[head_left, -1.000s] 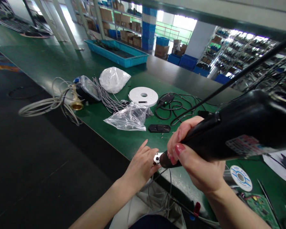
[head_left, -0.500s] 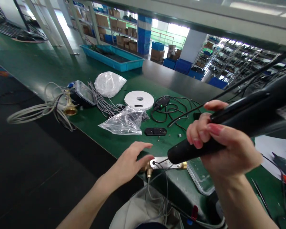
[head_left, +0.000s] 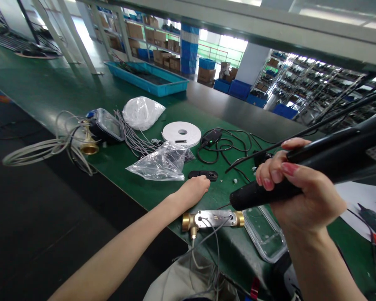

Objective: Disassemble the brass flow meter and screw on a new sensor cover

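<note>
Green matting (head_left: 47, 79) covers the workbench, and a brass pipe fitting (head_left: 213, 220) with a flat metal plate on top lies near its front edge. Thin gray wires run from the fitting over the edge, down toward a pale cloth bag (head_left: 178, 286).

The right hand (head_left: 301, 184) is clenched around the thick black body of an electric screwdriver (head_left: 301, 175), with its fingers wrapped around the handle. The screwdriver's nose sits just above the right end of the plate, and no contact shows between them.

The left hand (head_left: 192, 191) lies palm down at the end of a flat black plastic piece (head_left: 203, 175), touching it. The fingers cover that end, so I can't tell whether they are gripping it or only resting there. This hand is apart from the brass fitting.

A clear plastic cover (head_left: 265, 234) lies just right of the fitting, under the right wrist. A few tiny screws (head_left: 235, 181) are scattered beside the black piece.

Farther along the bench are a crumpled clear plastic bag (head_left: 156, 165), a white plastic bag (head_left: 143, 113), a white tape roll (head_left: 181, 134), a black cable with a small charger (head_left: 211, 138), and a bundle of gray wires (head_left: 130, 140). Beyond them sits a blue tray (head_left: 146, 79).
</note>
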The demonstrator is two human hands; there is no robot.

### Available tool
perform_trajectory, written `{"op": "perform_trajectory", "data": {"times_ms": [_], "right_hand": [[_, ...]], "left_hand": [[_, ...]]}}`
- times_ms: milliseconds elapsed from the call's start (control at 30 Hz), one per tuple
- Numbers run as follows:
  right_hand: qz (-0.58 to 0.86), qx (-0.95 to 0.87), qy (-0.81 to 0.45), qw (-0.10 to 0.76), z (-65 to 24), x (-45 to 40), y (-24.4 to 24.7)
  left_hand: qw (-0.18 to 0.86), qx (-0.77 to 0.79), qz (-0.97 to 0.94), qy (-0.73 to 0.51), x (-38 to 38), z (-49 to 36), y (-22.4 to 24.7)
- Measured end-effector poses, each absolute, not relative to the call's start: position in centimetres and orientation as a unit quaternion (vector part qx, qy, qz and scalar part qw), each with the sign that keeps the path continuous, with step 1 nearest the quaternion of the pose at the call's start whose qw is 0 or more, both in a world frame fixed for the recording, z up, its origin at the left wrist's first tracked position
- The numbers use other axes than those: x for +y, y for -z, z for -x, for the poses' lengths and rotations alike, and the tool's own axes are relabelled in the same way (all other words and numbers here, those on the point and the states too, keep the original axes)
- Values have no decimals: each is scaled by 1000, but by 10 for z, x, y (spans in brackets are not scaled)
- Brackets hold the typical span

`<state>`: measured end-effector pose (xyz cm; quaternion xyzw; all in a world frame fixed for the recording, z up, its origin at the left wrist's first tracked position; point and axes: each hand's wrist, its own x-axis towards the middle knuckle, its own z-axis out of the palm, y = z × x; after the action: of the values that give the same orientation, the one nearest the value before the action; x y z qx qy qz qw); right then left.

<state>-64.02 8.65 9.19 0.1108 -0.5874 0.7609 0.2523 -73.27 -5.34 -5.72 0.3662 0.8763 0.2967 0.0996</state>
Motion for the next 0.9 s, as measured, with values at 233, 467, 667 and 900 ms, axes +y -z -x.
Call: {"op": "perform_trajectory", "data": {"times_ms": [233, 467, 667, 900], "right_hand": [[-70, -566, -765, 300, 644, 82, -88], [-78, -552, -768, 316, 648, 74, -82], [-70, -545, -776, 308, 648, 69, -79], [-60, -544, -775, 316, 647, 65, -74]], "left_hand": [[99, 812, -357, -451, -77, 714, 60], [96, 756, -321, -562, -99, 691, 56], [95, 737, -304, -597, -102, 683, 55], [45, 748, -314, -584, -103, 674, 60]]}}
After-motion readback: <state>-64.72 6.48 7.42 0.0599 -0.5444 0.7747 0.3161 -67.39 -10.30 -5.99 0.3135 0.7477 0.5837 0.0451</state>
